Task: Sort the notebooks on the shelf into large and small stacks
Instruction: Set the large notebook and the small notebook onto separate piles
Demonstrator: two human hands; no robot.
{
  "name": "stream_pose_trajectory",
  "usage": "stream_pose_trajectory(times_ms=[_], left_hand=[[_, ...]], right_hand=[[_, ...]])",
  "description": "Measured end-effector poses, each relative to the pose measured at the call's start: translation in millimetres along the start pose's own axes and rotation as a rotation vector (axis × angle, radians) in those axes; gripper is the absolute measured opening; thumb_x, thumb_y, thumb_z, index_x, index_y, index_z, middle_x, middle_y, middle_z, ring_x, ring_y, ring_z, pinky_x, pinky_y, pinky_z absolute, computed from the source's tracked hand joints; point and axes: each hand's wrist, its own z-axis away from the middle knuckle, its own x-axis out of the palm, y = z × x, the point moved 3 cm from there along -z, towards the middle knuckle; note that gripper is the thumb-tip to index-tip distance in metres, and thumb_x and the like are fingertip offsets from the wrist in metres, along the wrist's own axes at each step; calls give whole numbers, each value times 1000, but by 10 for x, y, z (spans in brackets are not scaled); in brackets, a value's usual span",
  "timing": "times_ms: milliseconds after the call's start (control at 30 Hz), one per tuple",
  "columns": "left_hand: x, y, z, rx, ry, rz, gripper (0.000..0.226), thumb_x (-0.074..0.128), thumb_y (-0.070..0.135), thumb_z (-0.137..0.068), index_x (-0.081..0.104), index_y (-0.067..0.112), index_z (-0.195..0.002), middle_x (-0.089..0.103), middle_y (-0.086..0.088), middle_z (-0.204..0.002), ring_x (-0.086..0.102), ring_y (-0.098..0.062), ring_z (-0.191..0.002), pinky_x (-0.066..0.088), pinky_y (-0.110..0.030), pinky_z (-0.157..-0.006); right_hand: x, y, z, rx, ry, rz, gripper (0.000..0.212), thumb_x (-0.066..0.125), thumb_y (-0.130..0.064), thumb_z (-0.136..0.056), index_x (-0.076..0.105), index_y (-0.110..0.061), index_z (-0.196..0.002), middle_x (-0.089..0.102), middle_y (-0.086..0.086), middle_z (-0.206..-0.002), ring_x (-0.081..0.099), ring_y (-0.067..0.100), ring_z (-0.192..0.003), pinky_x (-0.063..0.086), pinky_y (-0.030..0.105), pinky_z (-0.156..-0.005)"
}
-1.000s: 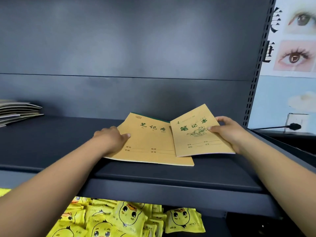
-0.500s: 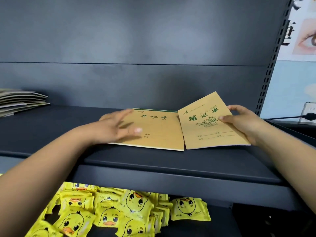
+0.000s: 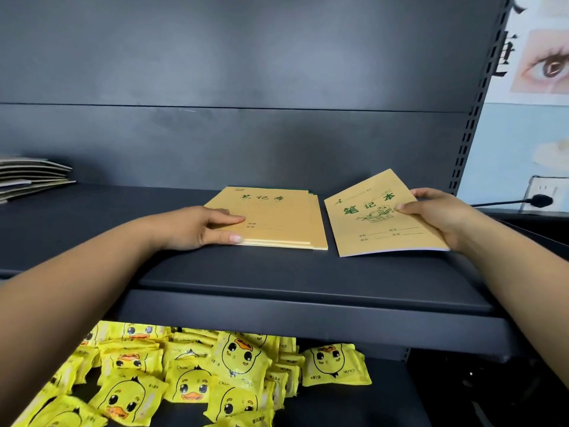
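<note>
1. Two bare hands reach over a dark shelf (image 3: 308, 272).
2. The left hand (image 3: 200, 228) rests on the left edge of a stack of brown notebooks (image 3: 277, 220). Its fingers are straight and relaxed, and they touch the stack.
3. The stack lies flat in the middle of the shelf.
4. The right hand (image 3: 440, 214) holds a single brown notebook (image 3: 378, 217) by its right side. The thumb pinches it on top.
5. That notebook sits just beside the stack, not touching it, and is tilted.
6. More notebooks (image 3: 30, 177) are piled far to the left.
7. Yellow duck packets (image 3: 191, 374) lie on the shelf below.
</note>
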Motion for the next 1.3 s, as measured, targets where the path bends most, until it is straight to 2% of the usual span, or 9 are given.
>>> stream_pose_trajectory(times_ms=[167, 433, 533, 700, 767, 867, 967, 1133, 1300], left_hand=[[35, -44, -36, 28, -25, 25, 122, 27, 101, -24, 35, 48, -134, 22, 11, -153, 20, -11, -140, 15, -18, -103], [31, 202, 46, 85, 124, -89, 126, 10, 101, -27, 35, 43, -136, 25, 11, -152, 13, -6, -141, 5, -34, -114], [142, 739, 164, 280, 194, -1, 89, 24, 91, -60, 44, 41, -131, 39, 17, -142, 28, 5, -129, 10, 1, -100], [569, 1642, 278, 459, 121, -75, 61, 34, 66, -77, 51, 37, -127, 47, 21, -136, 38, 6, -123, 22, -3, -92], [684, 1822, 219, 450, 141, -97, 57, 36, 62, -80, 49, 37, -129, 45, 22, -137, 37, 5, -124, 25, -8, -94], [787, 1971, 110, 380, 169, -106, 79, 29, 84, -64, 45, 44, -129, 39, 25, -140, 33, 6, -128, 25, -13, -99], [816, 2005, 67, 329, 160, -93, 95, 19, 98, -39, 42, 57, -121, 35, 33, -137, 29, 12, -126, 22, -11, -99], [842, 1999, 90, 258, 158, 1, 62, 26, 100, -33, 38, 78, -90, 27, 54, -112, 26, 28, -114, 19, -4, -97], [822, 2003, 79, 220, 159, 74, 60, 38, 98, -31, 34, 84, -90, 35, 52, -110, 25, 37, -107, 19, 7, -88]], right_hand=[[-27, 25, -73, -9, 22, 38, 22, 57, -7, -90, 50, -17, -109, 61, 2, -81, 59, 18, -67, 50, 30, -57], [-154, 63, -77, 2, 102, 7, 31, 59, -6, -88, 54, -13, -118, 60, 2, -79, 58, 17, -65, 49, 17, -40], [-405, 91, -27, 11, 177, 7, 35, 59, -5, -88, 53, -7, -122, 59, 5, -80, 55, 16, -63, 48, 17, -40], [-1051, 152, -46, 23, 360, 266, 46, 65, -17, -85, 52, -3, -127, 60, 12, -114, 58, 25, -81, 44, 28, -78], [-1226, 178, -120, 45, 370, 414, 43, 65, -24, -85, 57, -1, -120, 61, 16, -117, 53, 26, -87, 40, 29, -80], [-1324, 198, -312, 54, 296, 559, 46, 62, -28, -88, 53, 1, -123, 57, 15, -109, 49, 27, -91, 35, 27, -77], [-1285, 199, -506, 30, 210, 671, 49, 59, -27, -91, 46, 3, -127, 52, 17, -124, 49, 31, -113, 33, 29, -82], [-1234, 161, -694, -39, 48, 798, 49, 51, -28, -94, 41, -1, -134, 45, 14, -138, 44, 30, -124, 35, 31, -94], [-1324, 217, -624, -46, -273, 837, 70, 56, -60, -79, 44, -18, -133, 42, 1, -141, 43, 23, -127, 33, 34, -103]])
